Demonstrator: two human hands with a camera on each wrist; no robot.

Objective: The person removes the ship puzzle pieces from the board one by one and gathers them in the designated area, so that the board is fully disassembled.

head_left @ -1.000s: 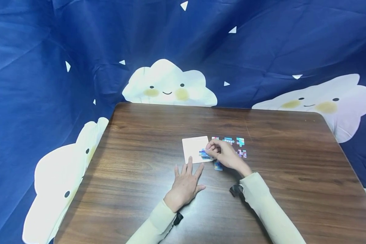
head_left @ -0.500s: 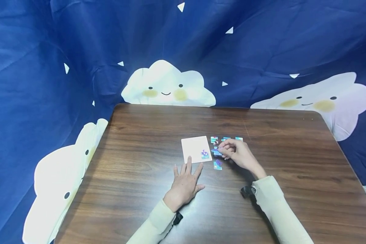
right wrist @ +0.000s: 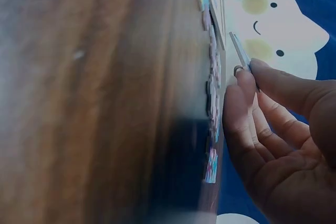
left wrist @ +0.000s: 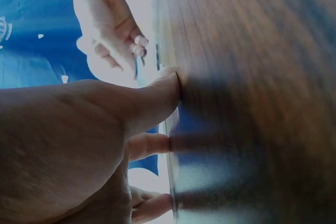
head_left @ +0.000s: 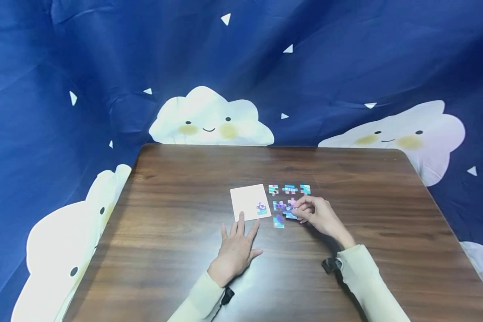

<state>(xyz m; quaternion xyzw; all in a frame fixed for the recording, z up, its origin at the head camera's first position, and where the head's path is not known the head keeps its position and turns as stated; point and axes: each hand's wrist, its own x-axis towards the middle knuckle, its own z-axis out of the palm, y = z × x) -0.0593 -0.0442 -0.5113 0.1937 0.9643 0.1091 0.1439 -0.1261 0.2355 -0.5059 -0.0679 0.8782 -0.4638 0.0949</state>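
My right hand (head_left: pixel 319 218) pinches a blue jigsaw piece (head_left: pixel 290 215) between thumb and forefinger. In the right wrist view this held piece (right wrist: pixel 240 51) is seen nearly edge-on, raised off the table. To its left lies a white square puzzle board (head_left: pixel 247 200), with one purple and blue piece (head_left: pixel 261 208) in its near right corner. My left hand (head_left: pixel 233 254) lies with fingers spread, a fingertip on the board's near edge. Loose pieces lie right of the board, among them a purple one (head_left: pixel 279 205) and a pink one (head_left: pixel 292 201) partly hidden by my right hand.
A back row holds pieces at left (head_left: pixel 273 189), middle (head_left: pixel 290 189) and right (head_left: pixel 305 189). Another piece (head_left: pixel 278 222) lies near the board's right corner. The brown wooden table (head_left: pixel 177 188) ends at a blue cloud-print curtain (head_left: pixel 306 89).
My right hand has carried the blue piece off the board, rightward and then nearer to me, uncovering the corner piece. My left hand stays on the board's edge. The head view has shifted slightly.
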